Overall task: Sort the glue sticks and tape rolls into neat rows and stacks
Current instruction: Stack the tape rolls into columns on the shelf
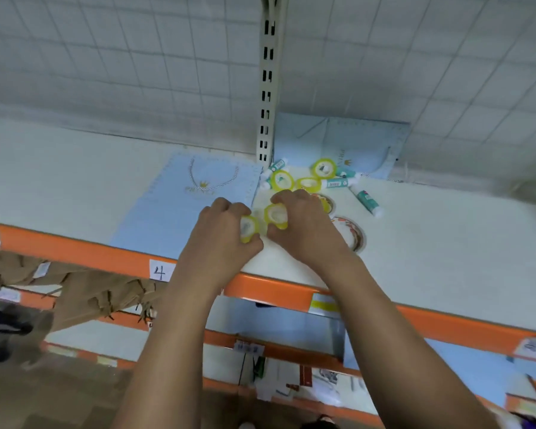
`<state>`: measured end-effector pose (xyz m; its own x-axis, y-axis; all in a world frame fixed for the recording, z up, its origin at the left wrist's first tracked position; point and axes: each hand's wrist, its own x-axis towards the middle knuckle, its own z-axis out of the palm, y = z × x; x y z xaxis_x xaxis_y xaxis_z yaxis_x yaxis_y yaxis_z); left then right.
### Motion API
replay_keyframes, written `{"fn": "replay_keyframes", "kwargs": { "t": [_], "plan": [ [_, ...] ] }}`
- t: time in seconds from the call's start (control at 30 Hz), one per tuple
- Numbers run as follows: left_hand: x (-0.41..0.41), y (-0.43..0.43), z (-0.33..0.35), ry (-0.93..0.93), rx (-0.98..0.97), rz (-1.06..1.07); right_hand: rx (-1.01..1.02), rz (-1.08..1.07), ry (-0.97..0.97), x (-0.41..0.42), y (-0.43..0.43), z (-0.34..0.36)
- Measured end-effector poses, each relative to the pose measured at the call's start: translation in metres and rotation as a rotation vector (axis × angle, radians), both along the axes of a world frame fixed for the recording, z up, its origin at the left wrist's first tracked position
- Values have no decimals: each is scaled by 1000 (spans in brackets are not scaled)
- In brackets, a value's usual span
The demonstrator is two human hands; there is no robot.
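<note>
My left hand grips a yellow tape roll above the white shelf, near its front edge. Right beside it, my right hand grips a second yellow tape roll; the two rolls almost touch. Behind my hands lie three more yellow rolls, loose among several teal-and-white glue sticks. Two wider, patterned tape rolls lie flat just right of my right hand, partly hidden by it.
A light blue gift bag lies flat on the shelf left of my hands. Another blue bag leans against the grid back wall. A slotted metal upright stands behind the pile. The orange shelf rail runs along the front.
</note>
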<state>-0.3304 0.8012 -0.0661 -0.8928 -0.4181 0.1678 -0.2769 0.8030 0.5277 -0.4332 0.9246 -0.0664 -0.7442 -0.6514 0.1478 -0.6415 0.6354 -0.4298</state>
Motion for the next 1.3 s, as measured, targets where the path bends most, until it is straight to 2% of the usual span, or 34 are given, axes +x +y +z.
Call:
{"fn": "replay_keyframes", "kwargs": {
  "t": [0.07,0.27,0.5,0.63,0.77,0.97,1.3],
  "plan": [
    [-6,11,2,38,-11,-65,-67,-96,-42,6,26,7],
    [-41,86,12,75,-36,-346,-51,-354,-59,19,127,15],
    [-75,221,21,75,-29,-661,-74,-685,-75,36,270,19],
    [-84,315,23,74,-15,-796,-81,-805,-65,48,364,16],
    [-92,407,19,46,-7,-886,-83,-864,-77,54,455,11],
    [-113,531,19,54,14,-910,-101,-878,-59,46,573,10],
    [-157,593,17,11,-71,-829,-74,-781,-69,-18,638,12]
  ]
}}
